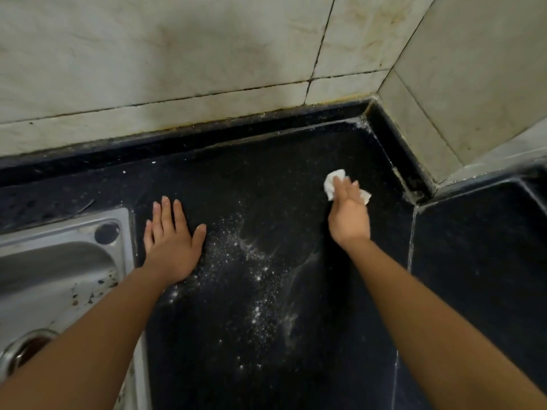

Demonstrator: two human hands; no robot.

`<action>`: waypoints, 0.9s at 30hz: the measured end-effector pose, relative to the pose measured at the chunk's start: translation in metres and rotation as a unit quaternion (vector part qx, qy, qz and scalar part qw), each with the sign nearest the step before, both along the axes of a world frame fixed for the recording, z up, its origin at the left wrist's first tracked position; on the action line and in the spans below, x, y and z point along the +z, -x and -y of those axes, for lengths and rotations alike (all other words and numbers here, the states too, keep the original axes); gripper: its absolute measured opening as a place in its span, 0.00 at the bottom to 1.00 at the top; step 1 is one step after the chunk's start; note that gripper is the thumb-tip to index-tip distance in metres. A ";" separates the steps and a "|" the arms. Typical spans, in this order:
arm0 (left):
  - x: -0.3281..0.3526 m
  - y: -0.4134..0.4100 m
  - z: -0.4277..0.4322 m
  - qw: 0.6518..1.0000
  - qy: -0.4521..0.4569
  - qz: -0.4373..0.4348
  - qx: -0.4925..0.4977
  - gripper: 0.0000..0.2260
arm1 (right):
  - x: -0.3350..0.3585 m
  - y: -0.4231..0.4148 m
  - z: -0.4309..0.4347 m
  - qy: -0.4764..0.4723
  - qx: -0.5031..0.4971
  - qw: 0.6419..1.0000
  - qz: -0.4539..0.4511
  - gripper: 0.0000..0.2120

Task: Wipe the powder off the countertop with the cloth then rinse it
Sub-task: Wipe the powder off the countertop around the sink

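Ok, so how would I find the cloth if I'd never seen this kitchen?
Start at the black countertop right of the metal sink and look toward its far right corner, where the tiled walls meet. There the right hand presses on the cloth. It is the only white crumpled lump; the powder is loose specks nearer the middle.

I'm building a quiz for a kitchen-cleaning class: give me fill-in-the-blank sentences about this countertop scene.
1. The left hand lies flat on the black countertop, beside the steel ____.
2. The right hand presses a crumpled white ____ onto the countertop.
3. The scattered powder lies ____ the two hands.
Missing words: sink; cloth; between.
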State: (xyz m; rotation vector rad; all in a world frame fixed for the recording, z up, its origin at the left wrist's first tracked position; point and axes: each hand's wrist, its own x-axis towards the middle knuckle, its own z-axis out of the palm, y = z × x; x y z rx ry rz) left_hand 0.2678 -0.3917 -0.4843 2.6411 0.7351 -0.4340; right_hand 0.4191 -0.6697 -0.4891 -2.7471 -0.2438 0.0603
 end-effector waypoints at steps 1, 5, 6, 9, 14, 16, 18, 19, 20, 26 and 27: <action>0.000 0.000 -0.001 1.000 0.008 0.002 -0.001 0.32 | -0.002 0.018 -0.006 -0.013 0.024 1.000 0.001 0.27; 0.008 0.014 0.004 0.990 0.093 0.098 0.042 0.30 | -0.005 0.100 -0.007 -0.043 0.178 0.983 0.017 0.24; 0.012 0.025 0.012 0.983 0.109 0.134 0.056 0.29 | -0.006 0.119 -0.003 -0.046 0.216 0.975 0.019 0.24; 0.020 0.078 0.046 0.974 0.082 0.206 0.050 0.28 | -0.008 0.162 0.011 -0.031 0.343 0.939 0.018 0.30; 0.002 0.175 0.077 0.983 0.003 0.167 0.077 0.30 | 0.005 0.156 0.035 0.033 0.492 0.870 0.016 0.28; -0.006 0.199 0.081 0.986 -0.015 0.141 0.087 0.31 | 0.004 0.124 0.037 0.046 0.425 0.903 0.026 0.28; -0.012 0.211 0.083 0.987 -0.028 0.130 0.088 0.31 | 0.007 0.092 0.035 0.064 0.317 0.946 0.019 0.29; -0.011 0.213 0.084 0.987 -0.032 0.132 0.088 0.31 | 0.010 0.081 0.031 0.077 0.256 0.964 -0.007 0.29; -0.011 0.213 0.084 0.986 -0.035 0.136 0.089 0.30 | 0.013 0.075 0.025 0.080 0.192 0.978 -0.035 0.29; -0.002 0.209 0.087 0.985 -0.020 0.147 0.094 0.30 | 0.010 0.150 -0.013 0.009 0.176 0.984 -0.014 0.28; -0.002 0.210 0.087 0.984 -0.019 0.148 0.094 0.30 | 0.007 0.172 -0.009 -0.015 0.216 0.976 -0.018 0.28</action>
